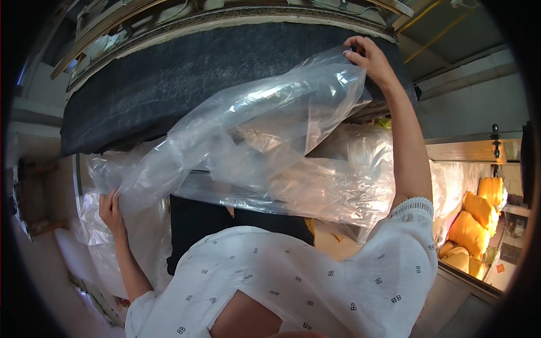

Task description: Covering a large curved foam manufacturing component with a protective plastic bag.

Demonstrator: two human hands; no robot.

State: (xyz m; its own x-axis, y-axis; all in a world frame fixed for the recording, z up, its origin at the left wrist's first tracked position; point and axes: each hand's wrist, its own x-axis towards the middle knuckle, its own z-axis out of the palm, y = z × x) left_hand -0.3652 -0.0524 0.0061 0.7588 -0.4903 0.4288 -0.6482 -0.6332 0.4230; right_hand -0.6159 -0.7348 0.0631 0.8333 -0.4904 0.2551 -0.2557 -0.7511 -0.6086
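Note:
A large sheet of clear plastic film point(220, 121) stretches slantwise between my two hands, creased and shiny. At the upper right, my right hand point(366, 58) pinches its far end over the dark cloth-covered table point(169, 73). Lower on the left, my left hand point(111, 209) is closed on the near edge of the film. Between the hands the sheet sags in loose folds, its lower part hanging off the table's near edge in front of my body. Whether the film is a flat sheet or a bag, I cannot tell.
More crumpled clear plastic point(366, 163) lies bunched on the right, below my right arm. Several yellow bundles point(472, 225) are piled at the far right, near a wooden ledge point(462, 151). A wooden frame point(112, 25) runs behind the table.

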